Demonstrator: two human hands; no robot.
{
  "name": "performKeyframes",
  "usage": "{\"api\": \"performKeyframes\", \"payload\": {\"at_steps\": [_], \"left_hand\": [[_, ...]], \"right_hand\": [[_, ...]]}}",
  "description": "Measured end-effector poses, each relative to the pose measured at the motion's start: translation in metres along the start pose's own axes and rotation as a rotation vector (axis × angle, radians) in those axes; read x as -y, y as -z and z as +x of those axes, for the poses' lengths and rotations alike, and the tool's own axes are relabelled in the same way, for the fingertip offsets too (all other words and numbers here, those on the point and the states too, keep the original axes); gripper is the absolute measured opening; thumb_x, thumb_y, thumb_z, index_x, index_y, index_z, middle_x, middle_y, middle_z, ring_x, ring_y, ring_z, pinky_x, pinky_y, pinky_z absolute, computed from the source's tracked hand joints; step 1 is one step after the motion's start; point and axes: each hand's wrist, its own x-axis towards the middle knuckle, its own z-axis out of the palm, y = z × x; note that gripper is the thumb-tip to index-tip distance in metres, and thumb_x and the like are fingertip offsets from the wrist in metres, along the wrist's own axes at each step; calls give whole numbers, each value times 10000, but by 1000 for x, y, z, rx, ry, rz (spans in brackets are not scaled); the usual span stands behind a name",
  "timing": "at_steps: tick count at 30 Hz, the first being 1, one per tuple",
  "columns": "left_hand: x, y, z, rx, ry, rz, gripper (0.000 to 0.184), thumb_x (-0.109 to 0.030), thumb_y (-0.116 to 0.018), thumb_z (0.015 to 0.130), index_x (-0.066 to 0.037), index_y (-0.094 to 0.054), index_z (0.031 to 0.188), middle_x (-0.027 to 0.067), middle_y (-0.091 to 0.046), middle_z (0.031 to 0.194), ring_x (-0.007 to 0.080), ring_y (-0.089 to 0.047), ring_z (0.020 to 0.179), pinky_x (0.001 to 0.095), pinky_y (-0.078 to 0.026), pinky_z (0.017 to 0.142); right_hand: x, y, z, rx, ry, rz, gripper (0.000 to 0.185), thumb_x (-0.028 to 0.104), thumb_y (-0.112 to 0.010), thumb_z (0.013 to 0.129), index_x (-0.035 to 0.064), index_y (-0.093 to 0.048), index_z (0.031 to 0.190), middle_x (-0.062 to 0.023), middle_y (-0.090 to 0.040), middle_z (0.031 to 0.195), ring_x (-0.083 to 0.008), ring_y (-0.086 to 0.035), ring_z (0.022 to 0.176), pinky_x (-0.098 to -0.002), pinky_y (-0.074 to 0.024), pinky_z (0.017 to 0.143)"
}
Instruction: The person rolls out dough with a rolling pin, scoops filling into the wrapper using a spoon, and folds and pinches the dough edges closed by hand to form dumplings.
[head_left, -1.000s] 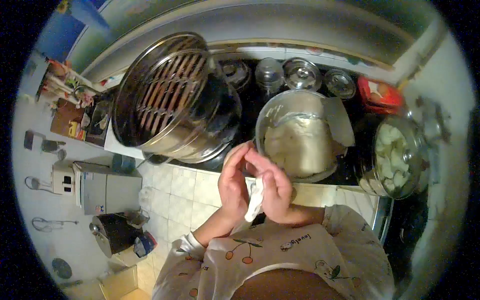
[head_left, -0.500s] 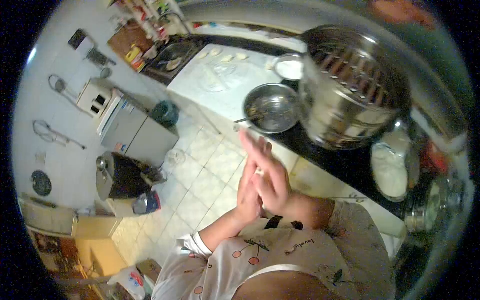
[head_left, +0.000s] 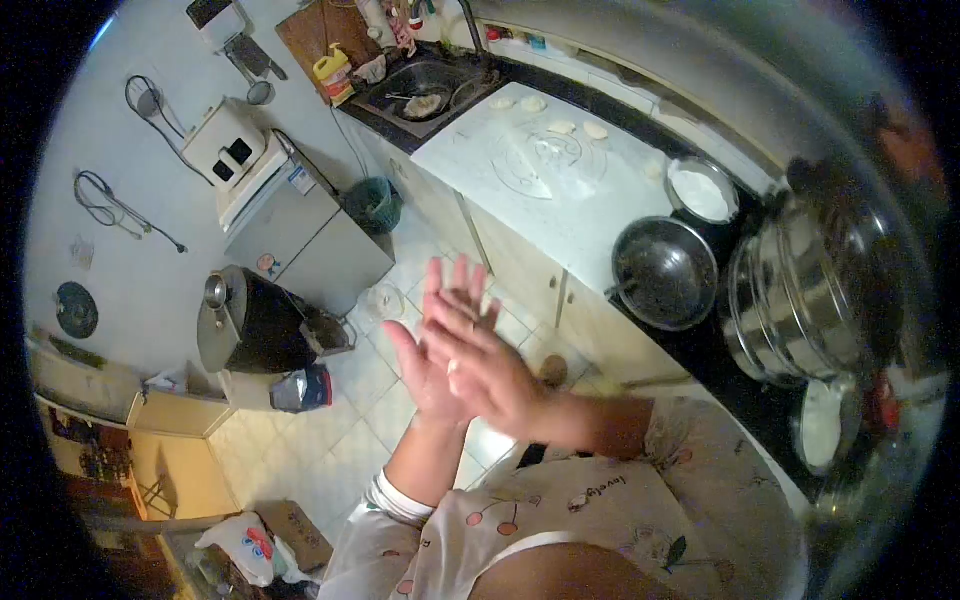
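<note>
My left hand (head_left: pixel 437 385) is raised palm up in front of me, its fingers stretched out and thumb spread. Across its palm lies my right hand (head_left: pixel 492 372), fingers extended and slightly blurred. A small whitish spot (head_left: pixel 455 364) shows by the right hand; I cannot tell whether it is a bit of dough or a smear. On the counter to the right, a white work board (head_left: pixel 470 150) carries several pale dough pieces (head_left: pixel 595 131) along its far edge and a patch of flour (head_left: pixel 550 150) in the middle.
A dark-looking metal bowl (head_left: pixel 665 275), a bowl of white flour (head_left: pixel 702 192) and a tall steel steamer (head_left: pixel 790 290) stand on the counter. Past the board is a sink (head_left: pixel 425 90). Across the tiled floor stand a small fridge (head_left: pixel 310 240) and a dark bin (head_left: pixel 255 320).
The view has swung right and lowered toward the floor side. My hands were pressed palm to palm; now the left is turned up with fingers apart, the right slid across it.
</note>
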Motion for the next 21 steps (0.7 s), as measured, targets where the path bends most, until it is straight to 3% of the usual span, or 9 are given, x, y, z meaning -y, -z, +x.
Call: {"api": "performKeyframes", "payload": {"at_steps": [5, 8, 9, 12, 13, 14, 16, 19, 21], "left_hand": [[5, 9, 67, -207, -128, 491, 872, -718, -160, 835, -113, -37, 1451, 84, -85, 1509, 245, -84, 1385, 391, -77, 1115], [-17, 50, 121, -128, -82, 257, 873, -711, -158, 840, -96, -41, 1448, 93, -90, 1507, 242, -55, 1388, 385, -68, 1116], [-16, 60, 146, -244, -140, 265, 873, -704, -228, 841, -70, -139, 1435, 137, -164, 1486, 273, -124, 1376, 389, -99, 1110], [-4, 89, 201, -221, -303, 900, 745, -585, -251, 915, -32, -208, 1412, 150, -243, 1455, 259, -178, 1363, 373, -98, 1110], [4, 102, 218, -381, -194, 878, 669, -506, -288, 945, -20, -225, 1401, 143, -290, 1429, 256, -251, 1333, 381, -170, 1096], [4, 109, 226, -453, 100, 794, 600, -454, -314, 959, -16, -291, 1368, 129, -386, 1359, 247, -346, 1276, 375, -267, 1055], [17, 149, 242, -353, 491, 436, 495, -368, -362, 970, -20, -356, 1321, 110, -499, 1236, 222, -502, 1129, 347, -422, 945], [34, 167, 264, -352, 607, 391, 396, -249, -442, 956, -16, -400, 1273, 110, -551, 1159, 225, -594, 981, 320, -511, 835], [42, 188, 287, -375, 702, 369, 373, -191, -483, 937, -9, -410, 1254, 115, -556, 1147, 235, -617, 924, 312, -541, 772]], "right_hand": [[-74, 10, 79, -49, -100, -59, 538, 265, -418, 906, 15, -306, 1369, -239, -262, 1422, -410, -261, 1306, -469, -165, 1080], [-150, -6, 80, -124, -47, 37, 536, 276, -382, 919, 8, -285, 1373, -258, -255, 1417, -403, -265, 1308, -472, -188, 1072], [-144, 0, 93, -122, -143, 173, 502, 254, -387, 921, -8, -317, 1343, -260, -284, 1398, -407, -277, 1301, -464, -230, 1059], [-180, 21, 132, -99, -266, 45, 364, 145, -450, 881, -29, -410, 1198, -273, -462, 1148, -419, -456, 1084, -445, -368, 939], [-202, 29, 143, -51, -349, -33, 323, 122, -465, 863, -35, -431, 1143, -256, -483, 1067, -405, -496, 964, -440, -408, 863], [-214, 38, 153, -65, -536, -91, 299, 112, -473, 862, -35, -442, 1121, -242, -495, 1046, -398, -513, 913, -437, -424, 821], [-264, 49, 149, -185, -477, -222, 277, 118, -487, 862, -26, -465, 1097, -229, -523, 1001, -385, -529, 879, -442, -427, 802], [-308, 61, 136, -203, -611, -133, 268, 132, -513, 863, 9, -499, 1101, -185, -557, 981, -328, -552, 931, -391, -439, 807], [-331, 82, 135, -191, -619, -251, 305, 189, -558, 835, 4, -510, 1073, -198, -563, 951, -361, -549, 890, -412, -433, 812]]}}
